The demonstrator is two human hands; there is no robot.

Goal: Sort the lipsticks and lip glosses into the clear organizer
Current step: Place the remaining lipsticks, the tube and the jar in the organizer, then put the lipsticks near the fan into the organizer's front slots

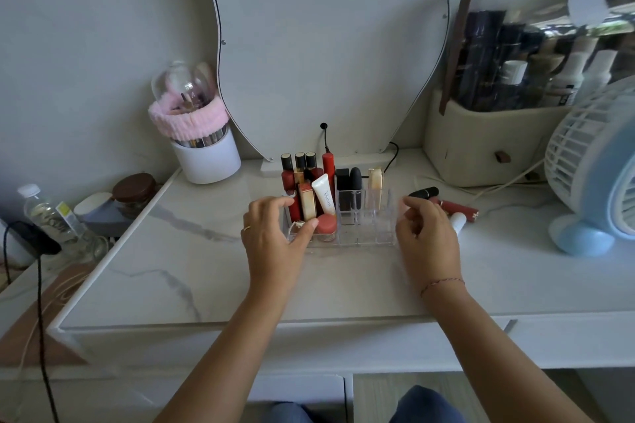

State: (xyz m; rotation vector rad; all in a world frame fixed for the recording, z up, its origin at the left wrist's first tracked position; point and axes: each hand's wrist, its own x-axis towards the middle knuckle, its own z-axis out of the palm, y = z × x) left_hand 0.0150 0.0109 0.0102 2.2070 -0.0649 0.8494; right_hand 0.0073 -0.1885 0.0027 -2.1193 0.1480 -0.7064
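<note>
The clear organizer [366, 235] stands mid-table with several red, gold and black lipsticks and glosses upright in its left and back cells. A white tube [323, 193] and a round red-lidded pot [326, 224] sit at its left front. My left hand [275, 233] grips the organizer's left end, thumb against the front wall. My right hand [426, 237] holds its right end with fingers curled. To the right on the table lie a black lipstick [423, 191], a red gloss [458, 207] and a white tube [458, 221], partly hidden by my right hand.
A curved mirror [326, 45] stands behind the organizer with a black cable [325, 139]. A white brush cup with a pink band [202, 148] is back left. A beige cosmetics bag [488, 144] and a blue-white fan [598, 175] are at the right. Bottles [51, 213] stand off the left edge.
</note>
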